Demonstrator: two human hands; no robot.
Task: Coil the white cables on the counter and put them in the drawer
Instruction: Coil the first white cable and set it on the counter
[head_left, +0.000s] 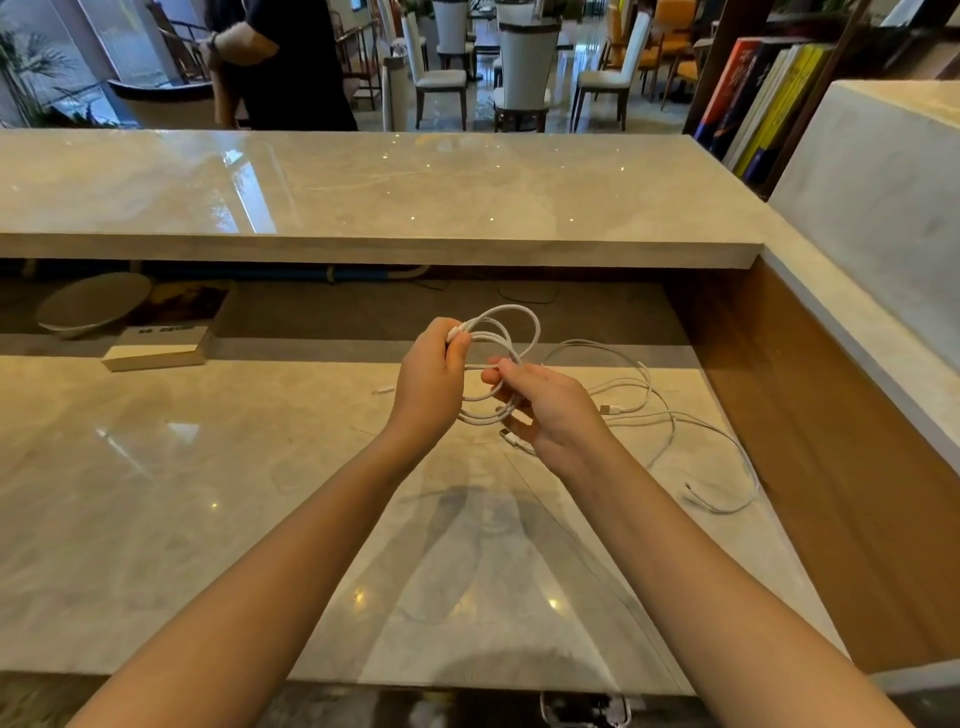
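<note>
A white cable (511, 322) is wound into several loops held above the marble counter (208, 493). My left hand (431, 379) pinches the loops at their upper left, near a plug end. My right hand (545, 410) grips the lower right of the same coil, and a connector (511, 435) hangs just below its fingers. More white cable (670, 421) lies loose and tangled on the counter to the right of my hands, trailing toward the wooden side wall. Another small white connector (383, 389) lies on the counter left of my left hand. No drawer is visible.
A raised marble ledge (363, 208) runs across behind the work surface. Under it at the left sit a round bowl (93, 304) and a book (161, 345). A wooden wall (831, 441) bounds the right side. A person stands beyond the ledge, with chairs behind.
</note>
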